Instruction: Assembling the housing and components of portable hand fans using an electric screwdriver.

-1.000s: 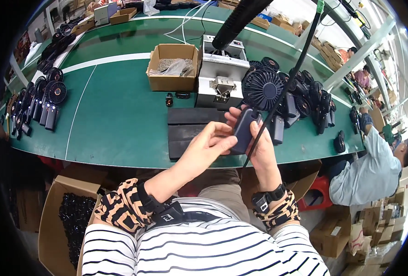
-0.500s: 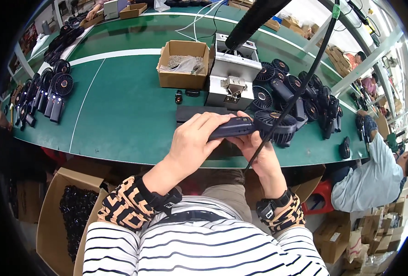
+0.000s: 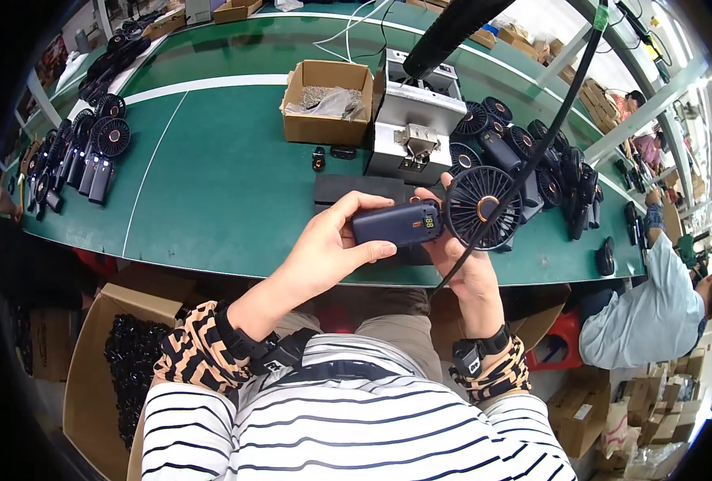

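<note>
While the handheld fan [image 3: 432, 220] is held level above the near edge of the green worktop [image 3: 212, 184], the head view shows both hands engaged on it. The left hand [image 3: 324, 248] is closed around the dark blue handle, thumb on top and fingers beneath. The right hand [image 3: 460, 256] supports the fan from below at the neck, fingers curled behind the round head; whether it grips fully cannot be told.

Risk: a black cable [image 3: 524, 168] hangs across the fan head from 12 o'clock. Snagging on the grille could pull the fan out of the grasp. The smooth handle may also slip if grip pressure drops.

Materials: the handle is a rounded, matte plastic bar with a small lit display. The head is a circular black grille with thin radial spokes. At 12 o'clock stands a boxy grey metal fixture [image 3: 416, 120]; beside it at 11 o'clock, an open cardboard box [image 3: 324, 104]. Finished fans [image 3: 548, 160] lie piled at 2 o'clock.
</note>
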A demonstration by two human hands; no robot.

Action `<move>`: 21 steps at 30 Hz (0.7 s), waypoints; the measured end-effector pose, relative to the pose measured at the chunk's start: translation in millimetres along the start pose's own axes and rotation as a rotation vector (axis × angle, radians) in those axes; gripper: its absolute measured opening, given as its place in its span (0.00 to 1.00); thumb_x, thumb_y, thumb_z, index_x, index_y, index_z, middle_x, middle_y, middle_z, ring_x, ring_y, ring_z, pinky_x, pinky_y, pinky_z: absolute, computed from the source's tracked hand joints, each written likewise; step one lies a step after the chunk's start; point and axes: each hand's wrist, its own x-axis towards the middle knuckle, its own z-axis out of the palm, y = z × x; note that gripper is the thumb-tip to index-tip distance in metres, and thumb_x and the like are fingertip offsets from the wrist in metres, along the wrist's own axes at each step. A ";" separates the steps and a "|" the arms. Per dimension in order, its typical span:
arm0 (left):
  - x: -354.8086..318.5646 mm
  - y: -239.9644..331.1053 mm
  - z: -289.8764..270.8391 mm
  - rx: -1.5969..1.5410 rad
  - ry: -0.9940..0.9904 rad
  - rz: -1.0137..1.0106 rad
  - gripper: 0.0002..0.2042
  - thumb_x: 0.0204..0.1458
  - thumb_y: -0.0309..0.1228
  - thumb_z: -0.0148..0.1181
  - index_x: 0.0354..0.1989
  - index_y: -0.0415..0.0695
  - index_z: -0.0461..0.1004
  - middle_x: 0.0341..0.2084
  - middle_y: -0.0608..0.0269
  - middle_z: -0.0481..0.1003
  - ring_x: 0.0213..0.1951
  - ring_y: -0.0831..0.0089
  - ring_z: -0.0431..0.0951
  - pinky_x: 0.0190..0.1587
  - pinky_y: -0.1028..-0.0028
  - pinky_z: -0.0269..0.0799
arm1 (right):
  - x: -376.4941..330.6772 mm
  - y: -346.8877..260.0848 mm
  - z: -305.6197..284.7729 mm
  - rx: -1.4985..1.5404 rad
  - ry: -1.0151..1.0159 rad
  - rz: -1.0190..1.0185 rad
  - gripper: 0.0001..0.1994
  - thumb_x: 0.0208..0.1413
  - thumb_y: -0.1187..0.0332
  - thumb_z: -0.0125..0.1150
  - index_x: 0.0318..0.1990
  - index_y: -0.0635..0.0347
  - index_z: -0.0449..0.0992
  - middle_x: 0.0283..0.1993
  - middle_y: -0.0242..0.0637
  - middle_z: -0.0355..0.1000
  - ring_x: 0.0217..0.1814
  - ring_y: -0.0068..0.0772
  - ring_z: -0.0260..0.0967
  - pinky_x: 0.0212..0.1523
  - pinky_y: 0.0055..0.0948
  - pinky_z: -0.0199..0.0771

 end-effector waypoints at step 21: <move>13.8 -7.9 0.3 0.355 0.021 0.047 0.20 0.43 0.27 0.70 0.47 0.40 0.75 0.38 0.61 0.78 0.41 0.75 0.77 0.49 0.74 0.71 | -2.2 -14.0 -56.9 -0.476 0.058 -0.023 0.25 0.57 0.67 0.63 0.59 0.65 0.64 0.52 0.36 0.69 0.52 0.24 0.67 0.52 0.25 0.69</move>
